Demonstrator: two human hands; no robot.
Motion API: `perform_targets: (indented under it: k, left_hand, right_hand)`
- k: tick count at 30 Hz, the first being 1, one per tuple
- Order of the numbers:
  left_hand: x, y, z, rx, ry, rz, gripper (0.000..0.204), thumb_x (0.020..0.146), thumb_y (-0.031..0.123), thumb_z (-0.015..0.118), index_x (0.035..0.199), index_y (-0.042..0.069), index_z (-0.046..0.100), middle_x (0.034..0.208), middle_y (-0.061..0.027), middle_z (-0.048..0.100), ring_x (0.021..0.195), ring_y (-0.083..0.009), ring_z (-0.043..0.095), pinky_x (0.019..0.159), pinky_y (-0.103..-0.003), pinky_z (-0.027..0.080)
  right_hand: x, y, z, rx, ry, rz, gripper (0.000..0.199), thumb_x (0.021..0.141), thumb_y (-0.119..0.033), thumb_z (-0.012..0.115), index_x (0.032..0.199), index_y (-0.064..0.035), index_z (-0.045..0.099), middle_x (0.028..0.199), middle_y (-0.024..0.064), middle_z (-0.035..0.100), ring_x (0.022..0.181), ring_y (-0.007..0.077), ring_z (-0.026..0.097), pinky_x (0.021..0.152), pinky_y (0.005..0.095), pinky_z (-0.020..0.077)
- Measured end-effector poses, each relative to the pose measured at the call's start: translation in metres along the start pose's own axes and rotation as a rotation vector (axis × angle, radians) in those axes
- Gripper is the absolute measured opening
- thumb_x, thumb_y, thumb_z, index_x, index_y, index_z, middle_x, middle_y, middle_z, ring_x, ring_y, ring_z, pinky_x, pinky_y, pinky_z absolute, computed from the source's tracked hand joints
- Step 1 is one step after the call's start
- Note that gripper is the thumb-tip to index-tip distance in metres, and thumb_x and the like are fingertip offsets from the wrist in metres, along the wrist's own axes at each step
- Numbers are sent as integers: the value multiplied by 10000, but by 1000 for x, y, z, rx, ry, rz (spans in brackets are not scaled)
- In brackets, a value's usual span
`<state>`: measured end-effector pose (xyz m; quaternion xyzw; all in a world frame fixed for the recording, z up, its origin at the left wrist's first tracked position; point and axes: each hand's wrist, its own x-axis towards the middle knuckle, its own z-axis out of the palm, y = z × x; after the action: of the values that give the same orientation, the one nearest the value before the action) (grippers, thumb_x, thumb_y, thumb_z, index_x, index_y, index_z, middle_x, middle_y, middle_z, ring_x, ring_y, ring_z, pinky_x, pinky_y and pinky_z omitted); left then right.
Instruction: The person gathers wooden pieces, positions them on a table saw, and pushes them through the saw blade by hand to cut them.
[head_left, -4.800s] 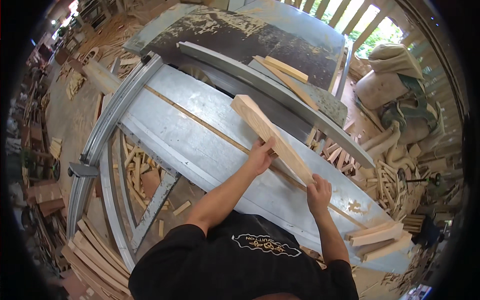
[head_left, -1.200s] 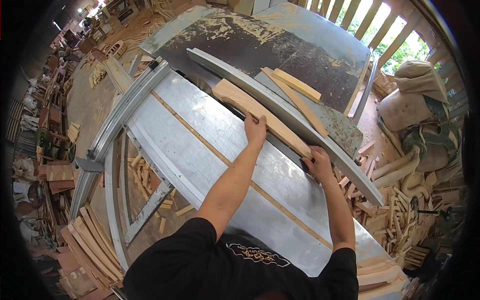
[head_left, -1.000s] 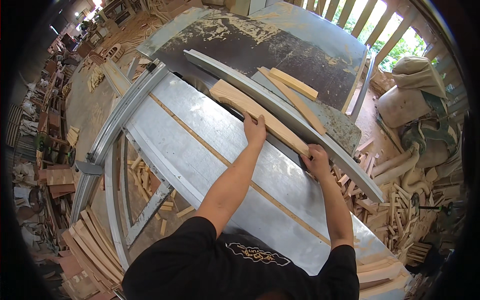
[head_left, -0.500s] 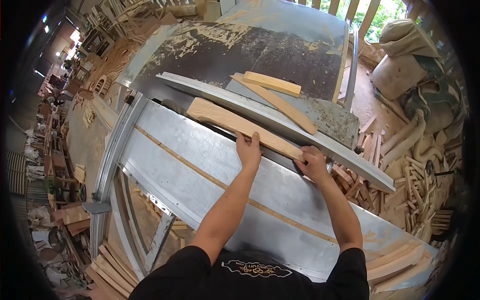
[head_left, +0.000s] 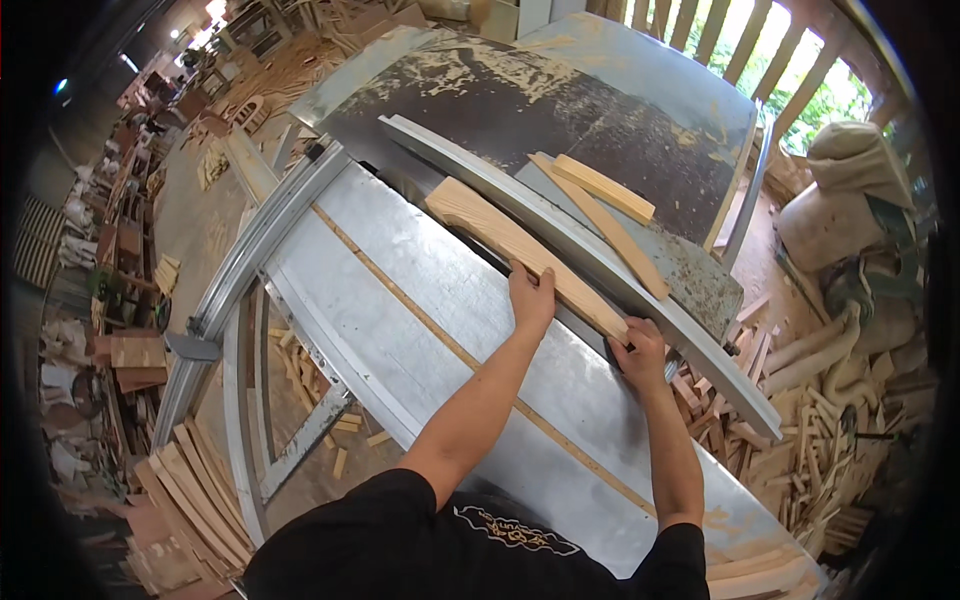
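A pale wooden board (head_left: 530, 252) with a curved near edge lies lengthwise along a long metal fence (head_left: 440, 160) on a machine table. My left hand (head_left: 533, 298) is closed on the board's near edge around its middle, thumb on top. At the board's right end, my right hand (head_left: 641, 352) grips the wood with curled fingers; its fingertips are partly hidden. The board's far left end is free of both hands, beside a dark slot in the table. Across the fence, two wooden strips, a thin one (head_left: 605, 230) and a shorter one (head_left: 603, 187), rest on the machine top.
The silver sliding table (head_left: 400, 260) spans the space before me. Curved wooden pieces (head_left: 200, 490) are stacked at lower left, others (head_left: 765, 578) at lower right. Offcuts (head_left: 800, 460) heap the floor to the right, near a dust-collector bag (head_left: 835, 210). A metal frame rail (head_left: 250, 220) runs left.
My view has turned, so the machine appears tilted more steeply, clockwise. Both hands keep their hold on the board, which shows little or no shift along the fence.
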<state>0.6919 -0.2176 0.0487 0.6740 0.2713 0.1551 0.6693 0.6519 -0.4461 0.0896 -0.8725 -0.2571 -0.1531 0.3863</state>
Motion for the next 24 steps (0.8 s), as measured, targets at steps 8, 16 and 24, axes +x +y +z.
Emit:
perform_targets:
  k: [8,16,24]
  left_hand:
    - [14,-2,-4,18,-6,-44,568,888,189,672,1289,-133,432,992,-190,519,879,-313,553,774,-415,489]
    - [17,24,-14,34,-41,-65,655,902,168,650,1399,-121,336,1090,-200,479,873,-310,608,546,-365,602]
    - [9,25,-8,20,-23,-102,736,896,192,662,1443,-130,289,1093,-225,490,924,-329,616,646,-384,606]
  right_hand:
    - [5,4,15,-11,11,-25,251,658,-71,827,695,16,594,995,181,689,853,349,637,730,428,525]
    - [16,0,23,-31,13,-28,227,653,-75,823,731,20,632,988,171,693,868,350,641,754,427,524]
    - [19,-2,27,-20,27,-29,226,653,-68,818,725,22,625,981,177,691,863,355,643,762,433,525]
